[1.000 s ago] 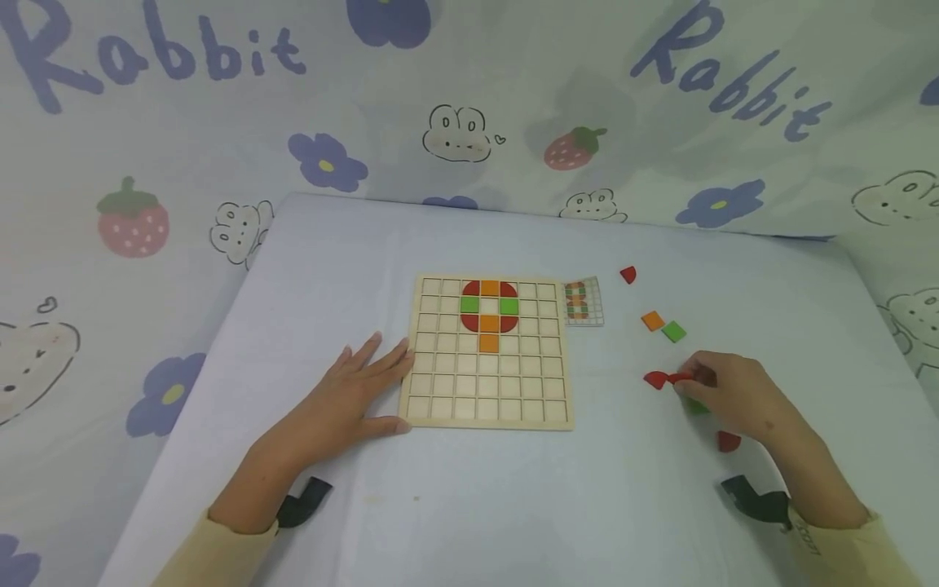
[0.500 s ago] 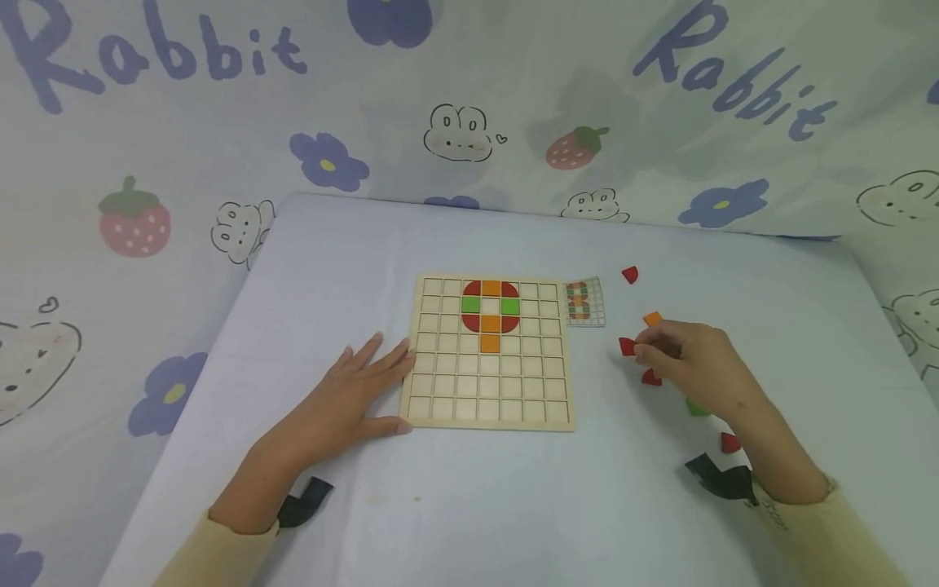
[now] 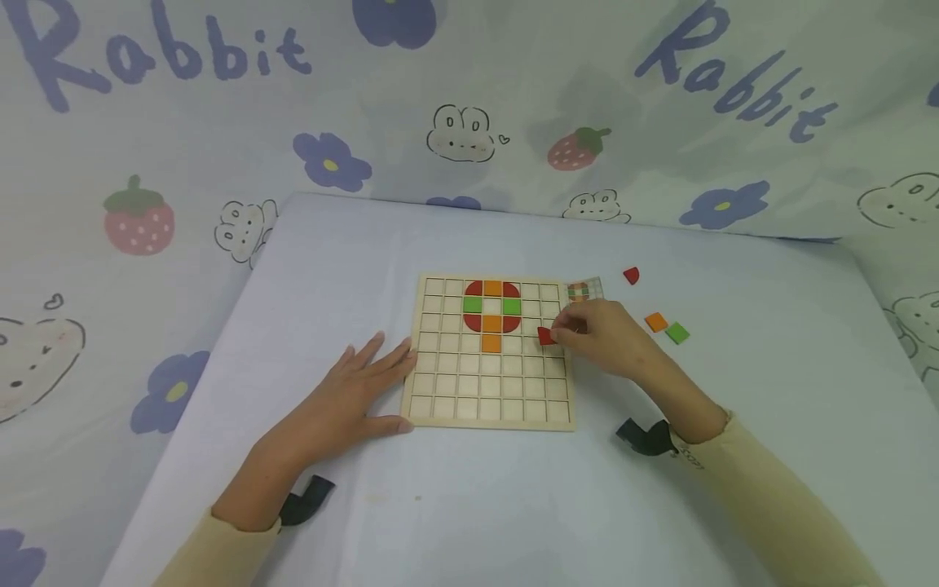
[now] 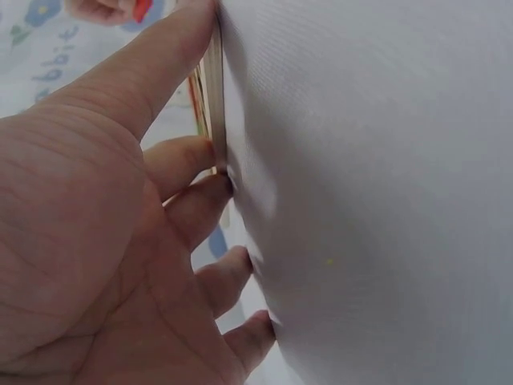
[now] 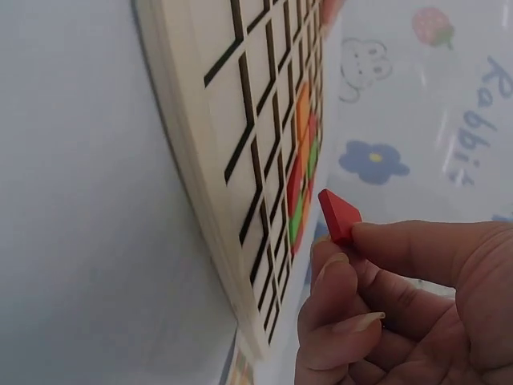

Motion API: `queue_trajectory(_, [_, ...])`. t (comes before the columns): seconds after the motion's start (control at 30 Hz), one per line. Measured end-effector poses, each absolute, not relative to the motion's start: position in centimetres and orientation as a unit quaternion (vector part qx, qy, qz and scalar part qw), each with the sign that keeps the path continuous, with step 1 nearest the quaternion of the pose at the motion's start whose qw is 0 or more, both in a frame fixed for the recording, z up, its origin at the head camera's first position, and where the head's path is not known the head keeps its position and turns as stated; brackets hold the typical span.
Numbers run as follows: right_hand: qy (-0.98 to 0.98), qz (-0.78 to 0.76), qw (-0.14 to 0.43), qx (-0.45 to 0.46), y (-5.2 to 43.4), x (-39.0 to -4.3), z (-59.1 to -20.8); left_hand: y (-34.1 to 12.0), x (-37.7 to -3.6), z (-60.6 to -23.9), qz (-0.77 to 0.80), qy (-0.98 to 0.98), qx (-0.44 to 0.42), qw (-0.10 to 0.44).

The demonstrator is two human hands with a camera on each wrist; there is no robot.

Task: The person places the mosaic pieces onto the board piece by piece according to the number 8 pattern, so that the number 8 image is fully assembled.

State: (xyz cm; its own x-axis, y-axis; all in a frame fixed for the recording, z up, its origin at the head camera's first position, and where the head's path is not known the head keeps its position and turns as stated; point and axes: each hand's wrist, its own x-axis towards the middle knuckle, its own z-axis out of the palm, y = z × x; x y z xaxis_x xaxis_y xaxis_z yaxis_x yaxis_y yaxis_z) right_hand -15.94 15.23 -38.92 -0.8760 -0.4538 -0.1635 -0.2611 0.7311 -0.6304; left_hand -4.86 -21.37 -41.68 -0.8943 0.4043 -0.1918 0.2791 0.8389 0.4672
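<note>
Red piece [image 3: 545, 336] pinched in my right hand [image 3: 605, 336], I hold it over the board [image 3: 487, 424], just inside the right edge. My left hand [image 3: 352, 395] lies spread against the left edge. A card [image 3: 581, 290] lies beside the far right corner.

White tabletop [image 3: 484, 505], printed backdrop [image 3: 506, 81] (purple flowers [image 3: 332, 162], pink strawberries [image 3: 139, 223])

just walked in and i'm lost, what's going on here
A person is working with coloured pieces on a wooden grid board. The right hand pinches a red piece over the board's right side; the left hand touches its left edge. Nine pieces sit in the grid. A patterned card, partly hidden, and loose red, orange and green pieces lie to the right.
</note>
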Motion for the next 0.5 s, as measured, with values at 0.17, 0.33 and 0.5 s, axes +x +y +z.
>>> queue_trajectory(0.17, [0.912, -0.311, 0.171, -0.205, 13.1, -16.6, -39.4, -21.3, -4.8, -41.6, 0.217, 0.95, 0.176, 0.141])
queue_trajectory(0.33, [0.905, -0.315, 0.185, -0.217, 11.7, -16.9, -39.8, -21.3, -4.9, -41.8, 0.213, 0.951, 0.176, 0.138])
queue_trajectory(0.5, [0.911, -0.294, 0.198, -0.209, 10.5, -16.9, -40.3, -21.4, -4.8, -41.9, 0.218, 0.95, 0.177, 0.137])
